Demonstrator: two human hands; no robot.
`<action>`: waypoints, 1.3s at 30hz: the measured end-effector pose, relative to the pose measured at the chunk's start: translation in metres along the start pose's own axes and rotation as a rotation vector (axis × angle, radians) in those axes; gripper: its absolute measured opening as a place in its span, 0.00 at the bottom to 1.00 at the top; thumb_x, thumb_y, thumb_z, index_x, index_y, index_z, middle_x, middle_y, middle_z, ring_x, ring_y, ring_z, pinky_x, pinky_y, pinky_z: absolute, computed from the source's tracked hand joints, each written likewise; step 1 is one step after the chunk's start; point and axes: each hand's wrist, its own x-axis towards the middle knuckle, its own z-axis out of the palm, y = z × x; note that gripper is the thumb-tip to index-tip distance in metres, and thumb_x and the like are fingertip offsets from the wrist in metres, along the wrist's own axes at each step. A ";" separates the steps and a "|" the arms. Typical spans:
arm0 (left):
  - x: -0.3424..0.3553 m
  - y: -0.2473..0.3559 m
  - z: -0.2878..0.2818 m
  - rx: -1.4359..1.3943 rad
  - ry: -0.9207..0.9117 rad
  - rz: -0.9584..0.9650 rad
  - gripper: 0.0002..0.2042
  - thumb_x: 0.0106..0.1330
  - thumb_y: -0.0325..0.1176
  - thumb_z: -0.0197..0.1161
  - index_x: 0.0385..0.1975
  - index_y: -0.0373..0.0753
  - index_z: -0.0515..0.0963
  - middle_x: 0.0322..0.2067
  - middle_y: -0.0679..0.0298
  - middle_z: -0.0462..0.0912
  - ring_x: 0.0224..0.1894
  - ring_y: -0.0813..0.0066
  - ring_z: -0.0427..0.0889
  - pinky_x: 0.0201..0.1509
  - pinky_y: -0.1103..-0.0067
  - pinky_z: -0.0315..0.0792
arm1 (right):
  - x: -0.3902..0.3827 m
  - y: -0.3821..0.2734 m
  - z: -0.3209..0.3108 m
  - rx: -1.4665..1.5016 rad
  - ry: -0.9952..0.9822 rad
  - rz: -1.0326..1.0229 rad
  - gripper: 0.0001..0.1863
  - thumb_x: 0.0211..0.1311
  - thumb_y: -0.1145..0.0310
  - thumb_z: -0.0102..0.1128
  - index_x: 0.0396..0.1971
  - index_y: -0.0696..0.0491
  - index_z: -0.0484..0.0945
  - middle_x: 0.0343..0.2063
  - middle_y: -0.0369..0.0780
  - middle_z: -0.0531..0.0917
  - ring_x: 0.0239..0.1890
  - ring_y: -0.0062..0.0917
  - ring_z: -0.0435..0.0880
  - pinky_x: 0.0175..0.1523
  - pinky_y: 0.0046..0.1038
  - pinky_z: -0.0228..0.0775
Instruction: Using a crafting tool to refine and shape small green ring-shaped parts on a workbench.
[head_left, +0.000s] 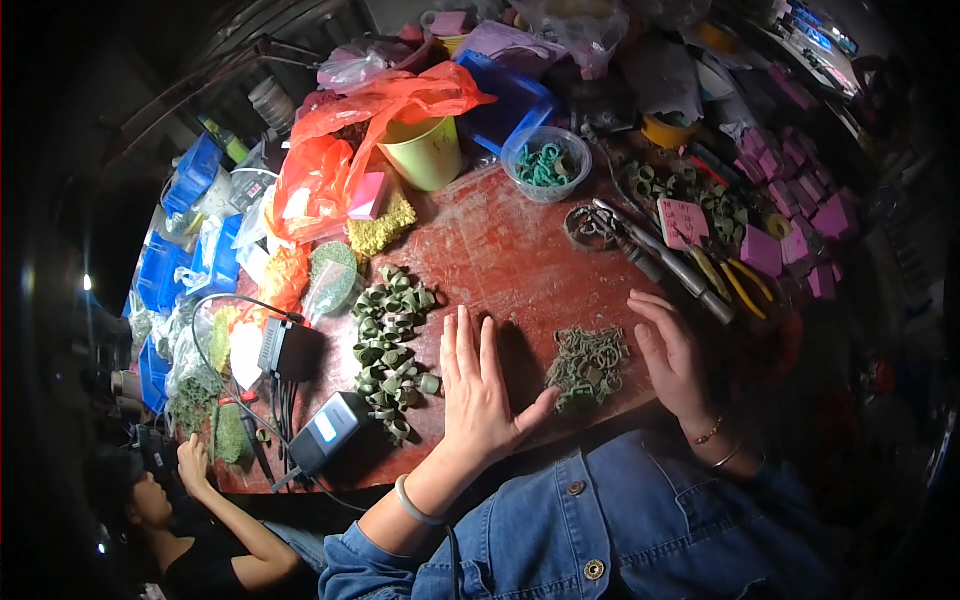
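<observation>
My left hand (475,395) is laid flat on the red tabletop (480,260), fingers stretched and thumb spread, holding nothing. Just left of it lies a heap of chunky dark green ring-shaped pieces (390,350). To its right, near the front edge, is a pile of thin, tangled-looking green rings (588,368). My right hand (675,360) is beside that pile on the far side from my left, its fingers extended and apart with nothing in them. Whether it touches the table I cannot tell.
Pliers (745,285) and long metal tools (665,265) lie at the right, near pink blocks (790,190). A clear tub (545,165) of teal pieces and a yellow bucket (422,155) stand behind. A black device (328,432) with cables sits left, near another person's hand (193,460).
</observation>
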 end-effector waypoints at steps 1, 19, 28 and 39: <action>0.000 0.001 0.001 0.000 -0.001 -0.002 0.53 0.55 0.63 0.66 0.66 0.21 0.54 0.69 0.33 0.47 0.73 0.36 0.45 0.74 0.52 0.45 | -0.002 -0.003 0.001 -0.086 0.002 0.000 0.15 0.70 0.72 0.53 0.53 0.61 0.75 0.54 0.48 0.78 0.58 0.39 0.76 0.62 0.34 0.68; 0.010 0.010 -0.002 -0.063 -0.143 0.199 0.55 0.51 0.68 0.64 0.69 0.29 0.55 0.70 0.37 0.49 0.74 0.41 0.45 0.75 0.53 0.41 | -0.010 -0.017 0.006 -0.318 -0.073 -0.071 0.15 0.69 0.73 0.52 0.52 0.61 0.73 0.53 0.48 0.76 0.59 0.42 0.73 0.65 0.38 0.64; 0.019 0.034 0.012 -0.154 -0.150 0.284 0.52 0.56 0.64 0.63 0.67 0.22 0.55 0.69 0.37 0.54 0.73 0.43 0.50 0.76 0.58 0.45 | -0.014 -0.016 0.023 -0.107 -0.049 -0.056 0.19 0.69 0.74 0.52 0.57 0.62 0.68 0.57 0.51 0.73 0.61 0.43 0.72 0.66 0.39 0.63; 0.029 0.029 0.039 -0.353 0.086 0.183 0.33 0.60 0.34 0.66 0.62 0.25 0.61 0.66 0.41 0.59 0.70 0.42 0.58 0.71 0.60 0.59 | 0.004 -0.019 0.029 -0.058 -0.093 -0.119 0.26 0.68 0.65 0.59 0.61 0.62 0.65 0.59 0.51 0.71 0.64 0.43 0.70 0.68 0.39 0.61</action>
